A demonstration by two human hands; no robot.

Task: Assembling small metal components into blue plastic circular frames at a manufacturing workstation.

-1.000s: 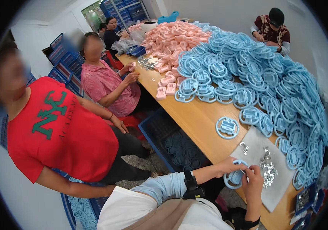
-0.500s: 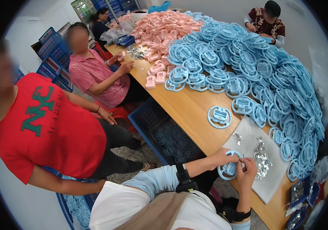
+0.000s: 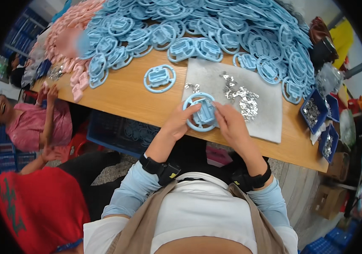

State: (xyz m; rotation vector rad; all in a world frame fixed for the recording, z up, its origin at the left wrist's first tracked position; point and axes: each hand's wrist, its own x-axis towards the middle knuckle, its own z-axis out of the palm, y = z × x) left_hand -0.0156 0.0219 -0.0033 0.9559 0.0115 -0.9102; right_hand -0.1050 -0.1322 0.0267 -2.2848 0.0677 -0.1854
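My left hand (image 3: pixel 176 121) grips the rim of a light-blue plastic toy steering wheel part (image 3: pixel 205 115), its thumb over the top, held up just off the table's near edge. The fingers of my right hand (image 3: pixel 233 125) are pinched together at the part's right side; whatever lies between them is hidden. Beyond the hands, a white mat (image 3: pixel 268 125) carries a loose pile of small silver metal pieces (image 3: pixel 248 106) and a smaller cluster (image 3: pixel 193 87). A single blue part (image 3: pixel 159 78) lies flat on the wood left of the mat.
A heap of blue parts (image 3: pixel 259 45) covers the table's far side, with pink plastic pieces (image 3: pixel 78 78) at left. Blue bins of metal bits (image 3: pixel 312 113) stand at right. A blue crate (image 3: pixel 111 137) sits below the edge. People in pink (image 3: pixel 30 127) and red (image 3: pixel 47 207) are at left.
My view has swung right and down, bringing the mat and both hands to the middle. The blue part stays in my left hand, and my right fingers remain pinched beside it.
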